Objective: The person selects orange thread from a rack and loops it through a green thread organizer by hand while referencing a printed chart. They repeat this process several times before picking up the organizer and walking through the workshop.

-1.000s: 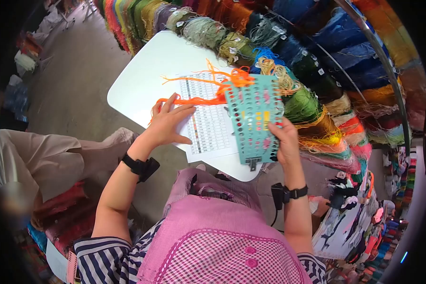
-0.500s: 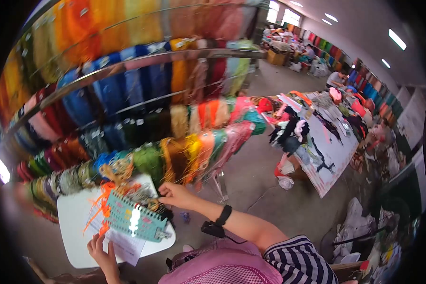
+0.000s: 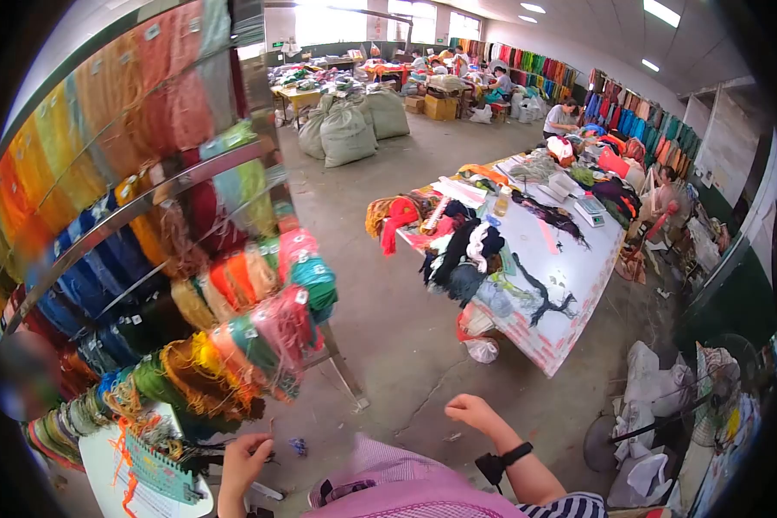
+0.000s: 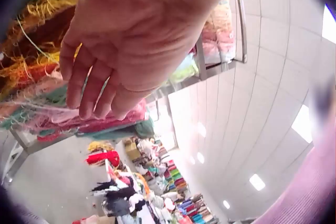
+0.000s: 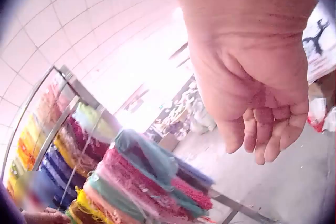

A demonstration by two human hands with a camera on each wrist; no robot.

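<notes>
Holding nothing, your left hand (image 3: 243,462) and right hand (image 3: 477,412) show fingers loosely bent. Step: likely between grasps; gripping the teal card (image 3: 161,470), seven o'clock, requires reaching left.

No text can be read; the white tags (image 3: 153,32) on the yarn (image 3: 181,95) are too small.

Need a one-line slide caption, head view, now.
Empty left hand near hanging yarn bundles, empty right hand above floor; cluttered table beyond.
</notes>
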